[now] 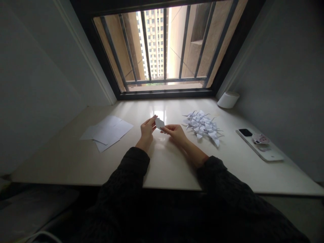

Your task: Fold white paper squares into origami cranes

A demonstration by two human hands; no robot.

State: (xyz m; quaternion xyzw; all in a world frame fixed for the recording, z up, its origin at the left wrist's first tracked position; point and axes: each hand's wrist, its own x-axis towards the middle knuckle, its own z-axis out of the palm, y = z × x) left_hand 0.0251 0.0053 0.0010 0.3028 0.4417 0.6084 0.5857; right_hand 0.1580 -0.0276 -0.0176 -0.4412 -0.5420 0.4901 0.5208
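A small folded piece of white paper (159, 123) is held up between both hands, above the middle of the sill. My left hand (147, 130) pinches its upper left edge with thumb and fingers. On the lower right corner, my right hand (175, 132) grips it the same way. To the right lies a heap of folded white paper cranes (202, 124), close beyond my right hand. Several flat white paper sheets (108, 131) overlap on the left, apart from my left hand.
The pale glossy sill (167, 168) ends at a front edge near my forearms. A white phone (260, 145) with a round grip lies at the right. A white cylindrical object (228, 100) rests in the back right corner. Behind stands a barred window (164, 50).
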